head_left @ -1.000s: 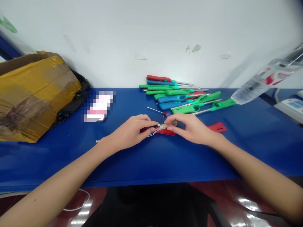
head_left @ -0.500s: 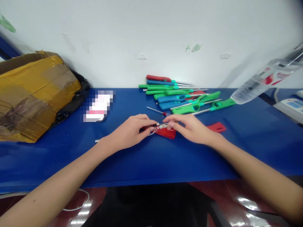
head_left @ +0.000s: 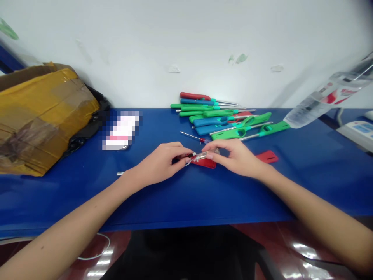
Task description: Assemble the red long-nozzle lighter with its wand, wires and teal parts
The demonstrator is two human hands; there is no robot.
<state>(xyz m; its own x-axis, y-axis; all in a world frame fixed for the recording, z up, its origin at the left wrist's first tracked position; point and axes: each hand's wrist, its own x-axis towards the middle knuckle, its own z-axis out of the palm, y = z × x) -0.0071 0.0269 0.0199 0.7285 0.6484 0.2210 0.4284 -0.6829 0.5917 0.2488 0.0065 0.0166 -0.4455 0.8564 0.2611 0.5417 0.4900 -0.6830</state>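
Both my hands meet at the middle of the blue table (head_left: 186, 194). My left hand (head_left: 159, 162) pinches the left end of a small clear lighter insert (head_left: 201, 156) with thin white wires. My right hand (head_left: 233, 156) is closed on its right end. Under the insert lies a red lighter shell half (head_left: 206, 163). A second red shell piece (head_left: 267, 156) lies just right of my right hand.
A pile of green, blue and red long-nosed lighters (head_left: 224, 118) lies behind my hands. A small red-handled screwdriver (head_left: 192, 137) lies in front of the pile. A taped cardboard box (head_left: 40, 112) stands at left, a clear plastic bottle (head_left: 323, 101) hangs at right.
My right hand's fingers have shifted slightly along the clear insert, and the insert has tilted a little over the red shell. My left hand stays put.
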